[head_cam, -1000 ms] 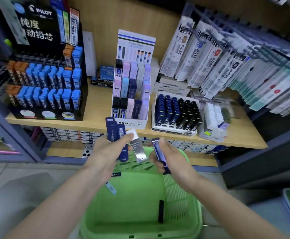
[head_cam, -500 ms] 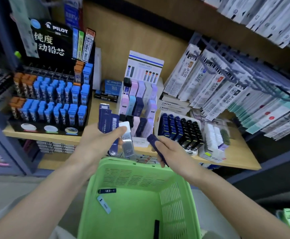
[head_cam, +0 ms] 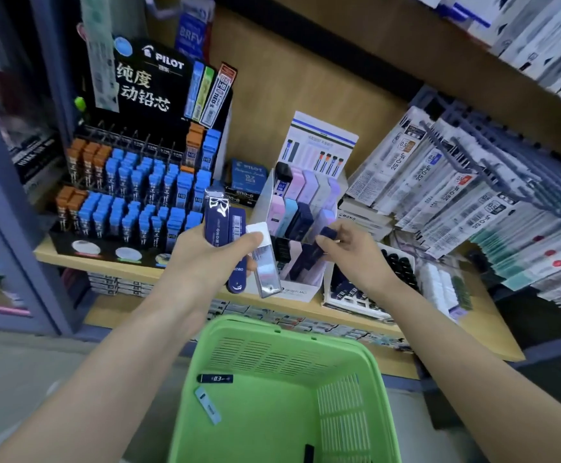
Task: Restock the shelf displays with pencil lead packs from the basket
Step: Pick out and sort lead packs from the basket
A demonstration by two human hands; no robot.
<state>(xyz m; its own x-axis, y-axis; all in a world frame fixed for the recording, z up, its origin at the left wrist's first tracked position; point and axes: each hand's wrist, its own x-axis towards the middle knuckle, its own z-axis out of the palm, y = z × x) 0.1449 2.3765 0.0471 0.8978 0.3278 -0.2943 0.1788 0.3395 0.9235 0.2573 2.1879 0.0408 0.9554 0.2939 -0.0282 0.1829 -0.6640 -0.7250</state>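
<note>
My right hand (head_cam: 355,259) pinches one navy lead pack (head_cam: 327,233) endwise (light, stiff, probably slick), while my left hand (head_cam: 205,262) clutches several spare packs (head_cam: 225,225).

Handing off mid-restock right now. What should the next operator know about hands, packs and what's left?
Left hand grips several dark blue MONO packs and a clear lead case.
Right hand pinches one dark blue pack over the MONO graph display, not yet slotted.
Green basket holds a black 0.3 pack, a pale blue pack and another black pack.
Done: packs picked up.
Left: slot that pack, then the left hand's, then the basket's three.
</note>
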